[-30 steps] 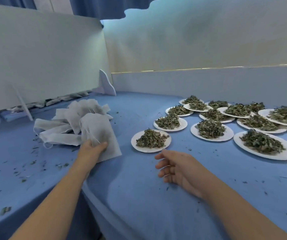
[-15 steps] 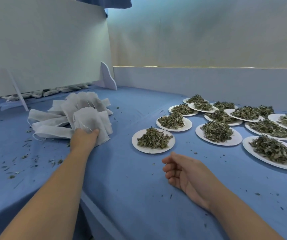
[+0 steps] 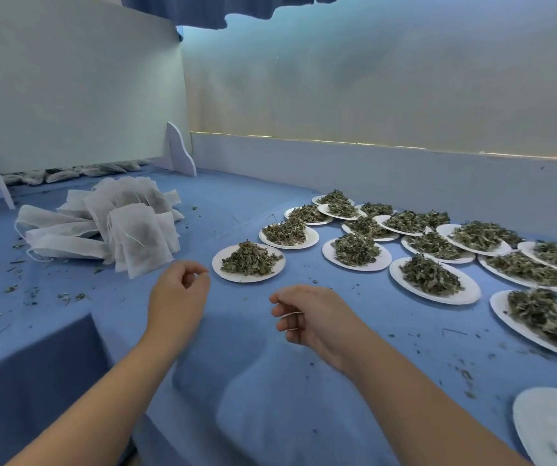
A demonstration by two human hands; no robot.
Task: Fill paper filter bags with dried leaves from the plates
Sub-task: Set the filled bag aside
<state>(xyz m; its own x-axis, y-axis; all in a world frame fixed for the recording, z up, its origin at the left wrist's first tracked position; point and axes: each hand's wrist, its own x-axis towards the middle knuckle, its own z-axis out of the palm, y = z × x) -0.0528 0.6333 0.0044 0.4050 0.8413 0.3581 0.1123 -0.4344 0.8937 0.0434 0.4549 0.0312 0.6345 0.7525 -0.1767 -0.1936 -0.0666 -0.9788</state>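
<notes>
The left hand (image 3: pixel 178 290) hovers just above the blue-covered worktop (image 3: pixel 236 371) with its fingers curled in and the thumb tip meeting the forefinger; nothing shows between them. The right hand (image 3: pixel 307 317) hangs beside it, a little nearer the person, with fingers loosely bent and holding nothing. Just beyond and to the outer side of the left hand lies the heap of white paper filter bags (image 3: pixel 126 216), flat and overlapping. The nearest bag (image 3: pixel 141 245), with its drawstring lying across its face, stops just short of the knuckles. Directly ahead, between the two hands and slightly beyond them, sits the closest paper plate (image 3: pixel 247 279), carrying a mound of dried leaves (image 3: pixel 250 258); neither hand touches it. Further plates of leaves (image 3: pixel 356 252) spread out beyond and to the outer side of the right hand, several overlapping at their rims. A bare white plate (image 3: pixel 552 428) lies near the right forearm, close to the person. Leaf crumbs (image 3: pixel 68 295) are scattered on the cloth outward of the left hand.
</notes>
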